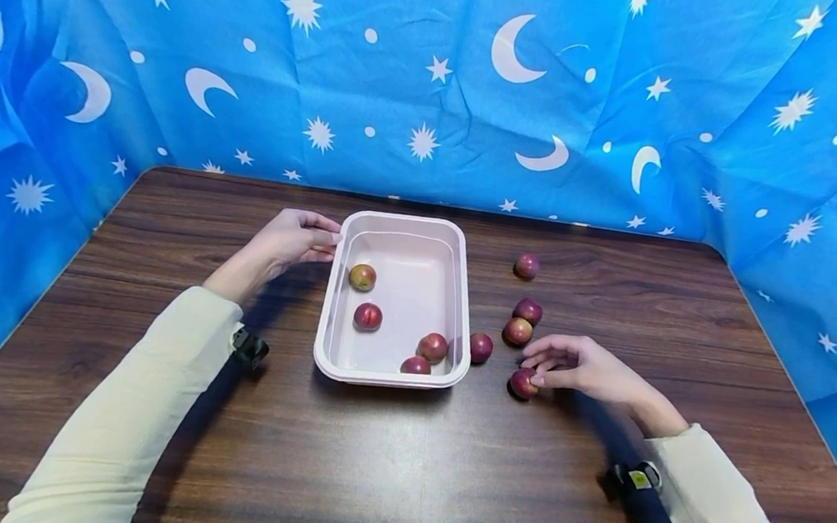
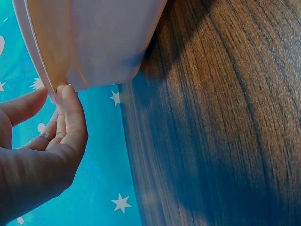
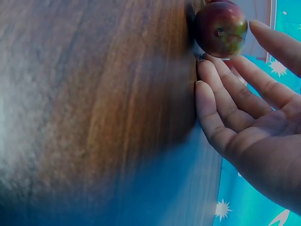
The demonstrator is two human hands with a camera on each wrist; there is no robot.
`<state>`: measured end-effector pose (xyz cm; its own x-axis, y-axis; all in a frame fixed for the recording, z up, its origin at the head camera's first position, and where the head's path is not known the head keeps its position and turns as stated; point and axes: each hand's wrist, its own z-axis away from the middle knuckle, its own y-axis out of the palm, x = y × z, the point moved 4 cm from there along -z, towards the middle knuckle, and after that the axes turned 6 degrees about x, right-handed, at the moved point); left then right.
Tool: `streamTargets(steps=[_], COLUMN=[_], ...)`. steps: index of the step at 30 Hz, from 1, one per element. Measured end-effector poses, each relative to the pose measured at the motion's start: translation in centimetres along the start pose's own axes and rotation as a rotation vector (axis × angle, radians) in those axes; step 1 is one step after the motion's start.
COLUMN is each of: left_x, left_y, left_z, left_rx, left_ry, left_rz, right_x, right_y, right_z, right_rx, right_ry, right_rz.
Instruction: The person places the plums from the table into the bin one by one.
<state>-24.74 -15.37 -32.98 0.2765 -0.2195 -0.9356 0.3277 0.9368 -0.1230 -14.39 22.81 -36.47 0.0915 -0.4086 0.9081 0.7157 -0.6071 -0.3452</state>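
My left hand [image 1: 293,242] pinches the left rim of a white plastic tray [image 1: 392,378], thumb on one side and fingers on the other, as the left wrist view shows. Several reddish plums lie inside the tray, among them a yellowish-green one [image 1: 362,277] and a red one [image 1: 367,317]. To the tray's right, my right hand [image 1: 577,367] is low over the table beside a dark red plum [image 1: 523,383]. In the right wrist view its fingers [image 3: 207,99] are spread loosely, with thumb and fingertips close around that plum [image 3: 220,29].
Other plums lie on the brown wooden table [image 1: 400,468]: one dark plum [image 1: 481,348] beside the tray's right wall, a touching pair [image 1: 518,332] farther right, and one [image 1: 526,266] toward the back. A blue cloth [image 1: 436,55] with moons and stars hangs behind the table.
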Motion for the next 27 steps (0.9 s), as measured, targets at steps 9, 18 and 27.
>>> streamTargets(steps=[9, 18, 27], left_x=[0.06, 0.01, -0.11], left_y=[0.02, 0.06, 0.17], left_z=[-0.02, 0.02, 0.05], left_rx=[-0.005, 0.003, 0.012], left_ry=[-0.001, 0.003, 0.015], left_rz=[0.008, 0.002, 0.027], right_x=[0.22, 0.33, -0.25], right_y=[0.19, 0.22, 0.02], right_z=[0.07, 0.09, -0.01], right_rx=[0.009, 0.012, 0.014], right_ry=[0.014, 0.012, 0.015], right_rz=[0.038, 0.055, 0.042])
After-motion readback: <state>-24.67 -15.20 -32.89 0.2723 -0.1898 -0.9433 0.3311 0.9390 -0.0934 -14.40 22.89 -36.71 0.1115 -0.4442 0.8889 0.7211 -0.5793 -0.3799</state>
